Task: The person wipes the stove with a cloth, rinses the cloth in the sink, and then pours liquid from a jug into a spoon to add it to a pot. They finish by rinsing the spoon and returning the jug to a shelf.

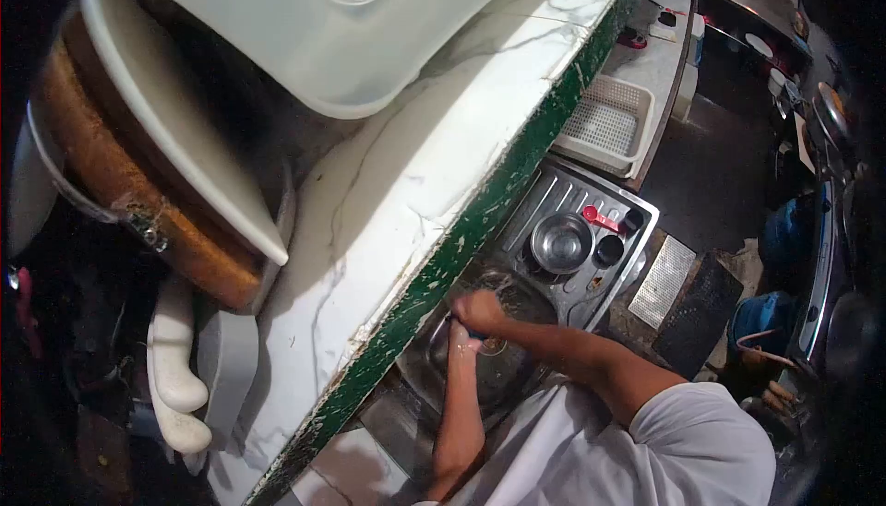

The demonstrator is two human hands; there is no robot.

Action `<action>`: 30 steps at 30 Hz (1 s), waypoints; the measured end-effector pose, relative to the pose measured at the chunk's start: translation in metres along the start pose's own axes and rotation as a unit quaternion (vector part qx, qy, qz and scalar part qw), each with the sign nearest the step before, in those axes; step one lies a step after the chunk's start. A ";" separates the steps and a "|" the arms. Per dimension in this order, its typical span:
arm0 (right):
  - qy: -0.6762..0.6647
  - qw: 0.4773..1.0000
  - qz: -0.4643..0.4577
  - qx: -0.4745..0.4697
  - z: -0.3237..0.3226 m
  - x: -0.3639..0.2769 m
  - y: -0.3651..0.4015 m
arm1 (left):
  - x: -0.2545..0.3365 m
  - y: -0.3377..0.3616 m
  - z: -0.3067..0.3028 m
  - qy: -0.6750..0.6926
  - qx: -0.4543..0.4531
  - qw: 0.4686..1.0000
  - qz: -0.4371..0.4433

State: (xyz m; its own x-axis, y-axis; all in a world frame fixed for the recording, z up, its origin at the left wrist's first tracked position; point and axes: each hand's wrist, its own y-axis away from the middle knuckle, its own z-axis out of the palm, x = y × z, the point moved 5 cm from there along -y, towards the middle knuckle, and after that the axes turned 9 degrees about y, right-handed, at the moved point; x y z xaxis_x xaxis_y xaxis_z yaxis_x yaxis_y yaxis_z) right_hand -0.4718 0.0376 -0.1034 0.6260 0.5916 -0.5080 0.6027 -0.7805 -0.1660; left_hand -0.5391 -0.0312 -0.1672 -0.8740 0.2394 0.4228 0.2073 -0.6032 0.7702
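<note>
Both my hands meet over the steel sink basin point(531, 363). My right hand point(479, 311) is closed, its fingers curled and laid over my left hand point(466, 338). A small dark item shows between them, too hidden to name. The fingers of my left hand are mostly covered by the right. Splashes or wet glints show in the basin around them. On the drainboard point(523, 229) beside the basin stand a round metal bowl point(561, 243), a red scoop point(602, 220) and a small dark cup point(609, 250).
A white marbled ledge point(406, 202) with a chipped green edge point(415, 285) runs along the left. On it sit a translucent plastic bin point(369, 68), upright boards point(148, 165) and white handles point(175, 368). Beyond the drainboard is a white basket point(637, 128); blue containers point(761, 317) stand right.
</note>
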 end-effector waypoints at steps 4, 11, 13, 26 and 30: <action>-0.005 0.986 -0.122 0.117 0.011 -0.049 0.026 | 0.017 -0.067 -0.056 0.047 -0.456 0.871 0.177; -0.120 0.982 0.121 -0.076 0.010 0.011 -0.015 | 0.024 0.060 0.002 0.089 -0.014 0.996 0.015; -0.104 0.987 0.059 -0.104 0.029 -0.009 -0.012 | 0.029 0.029 -0.028 0.055 -0.065 0.995 -0.042; -0.573 0.790 0.220 0.013 0.011 0.036 0.006 | 0.011 0.076 0.028 0.062 -0.035 0.997 -0.002; -0.279 0.954 0.029 0.104 -0.032 -0.017 0.021 | 0.010 0.047 0.019 0.175 -0.059 0.981 -0.052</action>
State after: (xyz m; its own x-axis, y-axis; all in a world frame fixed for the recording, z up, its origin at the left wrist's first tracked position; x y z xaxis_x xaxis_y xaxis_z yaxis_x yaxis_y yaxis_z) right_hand -0.4543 0.0173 -0.0714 0.2602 0.3912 -0.8828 0.4279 -0.8663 -0.2578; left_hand -0.5300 -0.0426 -0.1177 -0.9895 0.0395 0.1390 0.0756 -0.6782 0.7310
